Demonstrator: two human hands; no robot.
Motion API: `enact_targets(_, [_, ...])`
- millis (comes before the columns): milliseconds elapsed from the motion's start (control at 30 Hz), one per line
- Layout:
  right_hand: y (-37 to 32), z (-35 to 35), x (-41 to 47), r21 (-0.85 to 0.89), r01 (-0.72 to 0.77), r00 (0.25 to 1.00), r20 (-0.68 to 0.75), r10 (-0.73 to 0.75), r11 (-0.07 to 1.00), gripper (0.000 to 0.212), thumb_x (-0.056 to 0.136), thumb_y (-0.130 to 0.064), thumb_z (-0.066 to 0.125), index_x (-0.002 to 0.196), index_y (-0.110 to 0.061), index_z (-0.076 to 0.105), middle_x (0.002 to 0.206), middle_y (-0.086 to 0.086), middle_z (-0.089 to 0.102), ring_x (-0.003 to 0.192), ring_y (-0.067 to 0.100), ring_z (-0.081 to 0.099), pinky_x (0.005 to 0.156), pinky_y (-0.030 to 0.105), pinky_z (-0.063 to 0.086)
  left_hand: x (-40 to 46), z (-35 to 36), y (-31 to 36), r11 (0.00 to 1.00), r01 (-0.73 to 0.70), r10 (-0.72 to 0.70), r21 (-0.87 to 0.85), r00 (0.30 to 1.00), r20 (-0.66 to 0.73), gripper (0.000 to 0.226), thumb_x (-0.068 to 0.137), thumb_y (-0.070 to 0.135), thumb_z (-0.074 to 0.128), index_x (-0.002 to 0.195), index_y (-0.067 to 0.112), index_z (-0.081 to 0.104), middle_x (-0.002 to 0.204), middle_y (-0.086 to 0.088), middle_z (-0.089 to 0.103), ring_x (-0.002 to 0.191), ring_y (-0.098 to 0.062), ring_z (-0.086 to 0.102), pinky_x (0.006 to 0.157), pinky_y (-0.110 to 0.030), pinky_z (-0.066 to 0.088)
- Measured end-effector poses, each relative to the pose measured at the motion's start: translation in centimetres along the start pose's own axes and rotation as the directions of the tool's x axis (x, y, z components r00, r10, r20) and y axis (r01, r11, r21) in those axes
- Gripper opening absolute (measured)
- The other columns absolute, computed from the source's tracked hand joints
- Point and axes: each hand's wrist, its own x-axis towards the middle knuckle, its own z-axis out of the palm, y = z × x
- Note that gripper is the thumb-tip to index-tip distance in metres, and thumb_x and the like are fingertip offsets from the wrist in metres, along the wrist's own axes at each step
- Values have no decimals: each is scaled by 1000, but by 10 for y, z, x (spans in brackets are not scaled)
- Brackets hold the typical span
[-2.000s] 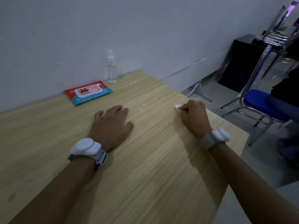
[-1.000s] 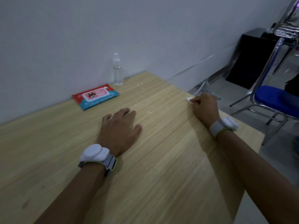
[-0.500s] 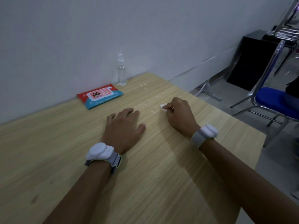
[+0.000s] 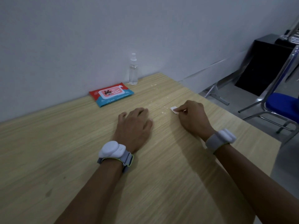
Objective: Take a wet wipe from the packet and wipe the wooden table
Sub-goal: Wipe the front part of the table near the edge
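My right hand (image 4: 193,118) presses a small folded white wet wipe (image 4: 174,109) onto the wooden table (image 4: 72,151), fingers curled around it so only one corner shows. My left hand (image 4: 134,125) lies flat on the table, palm down, fingers apart, holding nothing. The red and blue wet wipe packet (image 4: 111,94) lies closed against the wall, beyond my left hand. Small white crumbs (image 4: 155,97) are scattered on the wood between the packet and my right hand.
A clear spray bottle (image 4: 133,70) stands upright by the wall, right of the packet. The table's right edge runs close past my right wrist. Beyond it stand a blue-seated metal chair (image 4: 281,107) and a black box (image 4: 265,63).
My right hand has swept the wipe from the table's right edge inward toward my left hand, then slid slightly back to the right. My left hand has stayed flat in place.
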Motion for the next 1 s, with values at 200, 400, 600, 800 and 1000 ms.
enact_targets(200, [-54, 24, -39, 117, 127, 992, -11, -127, 985, 13, 95, -21, 72, 102, -20, 83, 82, 0, 69, 72, 13, 64, 73, 30, 52, 3, 3, -4, 998, 48, -50, -42, 998, -48, 46, 108, 29, 32, 151, 18, 43, 155, 0, 44, 140, -16, 42, 121, -42, 23])
enact_targets(400, [-50, 23, -29, -101, 220, 975, 17, -220, 970, 29, 106, -27, 55, 104, -15, 81, 81, 5, 57, 74, 24, 58, 70, 40, 47, 3, 6, -6, 999, 45, -46, -9, 998, -47, 45, 105, 22, 37, 149, 14, 46, 156, -3, 44, 142, -19, 41, 121, -41, 23])
enact_targets(600, [-34, 16, -5, -46, 147, 989, 18, -146, 988, 20, 100, -16, 63, 106, -12, 82, 84, 7, 65, 76, 22, 60, 73, 40, 49, 4, 7, -7, 999, 42, -43, -6, 998, -53, 45, 105, 24, 37, 149, 16, 46, 157, -1, 42, 144, -16, 38, 123, -41, 22])
enact_targets(800, [-14, 15, 0, -110, 72, 997, -33, -77, 991, 24, 103, -21, 60, 104, -7, 80, 86, 10, 63, 80, 25, 59, 75, 41, 49, 5, 10, -9, 999, 31, -31, 5, 998, -51, 45, 106, 25, 37, 149, 16, 46, 158, -1, 41, 147, -15, 35, 123, -41, 20])
enact_targets(1000, [-27, 18, 11, -45, 12, 1000, 18, -12, 999, 25, 96, -7, 61, 111, -11, 80, 94, 10, 68, 89, 26, 62, 81, 33, 48, 5, 10, -10, 999, 38, -37, 1, 997, -67, 44, 105, 26, 37, 148, 17, 46, 158, -1, 42, 147, -15, 35, 123, -40, 20])
